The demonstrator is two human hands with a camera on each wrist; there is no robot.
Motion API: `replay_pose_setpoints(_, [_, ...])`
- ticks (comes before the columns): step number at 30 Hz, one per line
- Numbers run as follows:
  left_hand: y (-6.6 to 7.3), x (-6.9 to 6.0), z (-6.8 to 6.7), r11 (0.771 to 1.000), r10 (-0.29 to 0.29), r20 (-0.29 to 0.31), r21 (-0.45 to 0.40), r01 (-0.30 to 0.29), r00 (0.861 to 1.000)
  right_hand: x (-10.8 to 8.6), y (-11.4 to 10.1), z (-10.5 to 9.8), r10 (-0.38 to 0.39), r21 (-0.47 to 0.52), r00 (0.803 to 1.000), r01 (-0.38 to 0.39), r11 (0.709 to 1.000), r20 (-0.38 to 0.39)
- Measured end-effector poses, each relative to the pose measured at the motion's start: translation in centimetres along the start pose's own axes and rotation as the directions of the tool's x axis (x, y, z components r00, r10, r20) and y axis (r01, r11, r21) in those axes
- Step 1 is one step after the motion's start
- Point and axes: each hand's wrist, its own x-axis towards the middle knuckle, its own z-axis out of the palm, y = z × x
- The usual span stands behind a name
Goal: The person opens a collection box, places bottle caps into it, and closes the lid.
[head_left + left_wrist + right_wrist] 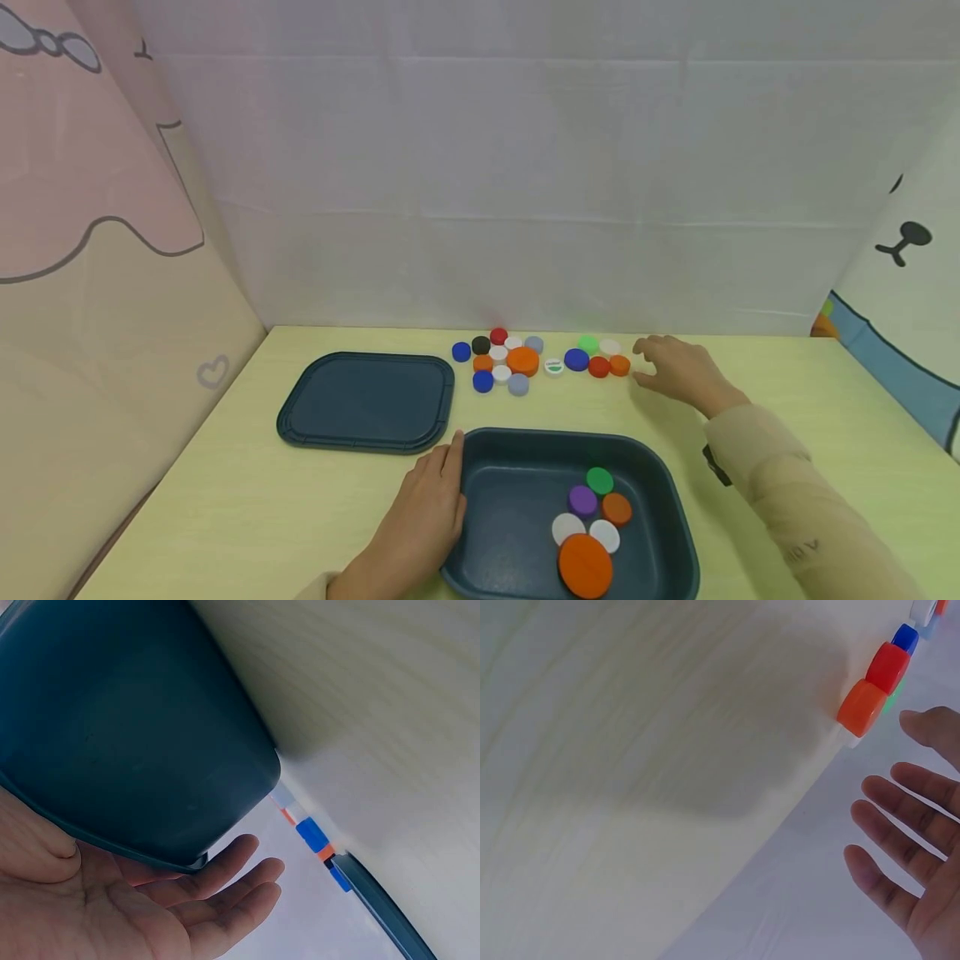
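The left hand (420, 512), fingers straight, touches one dark-teal rectangular tray (513, 521) holding six round coloured caps (582, 501); the empty right hand (681, 371), fingers parted, hovers near seventeen more caps (522, 362)

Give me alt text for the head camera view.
A person's left hand touches the rim of a dark blue rounded-rectangular plastic tray holding six multicoloured round plastic caps; the right hand hovers beside more caps on a pale yellow table.

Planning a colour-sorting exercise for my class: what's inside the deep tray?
Visible in the tray: a green cap, a purple cap, a small orange cap, two white caps and a large orange cap. Whatever the large orange cap covers cannot be seen.
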Motion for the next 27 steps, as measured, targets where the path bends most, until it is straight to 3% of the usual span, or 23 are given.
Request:
replay_pose_setpoints(13, [0.0,0.0,0.0,1.0,-0.006,0.02,-0.023,0.006,1.0,1.5,0.4,1.2,0.054,0.047,0.996,-0.057,0.997,0.066])
replay_pose_setpoints(27, [-0.1,0.2,0.1,0.999,-0.019,0.034,-0.037,0.02,0.999,2.5,0.5,2.7,0.046,-0.008,0.995,-0.045,0.999,0.083])
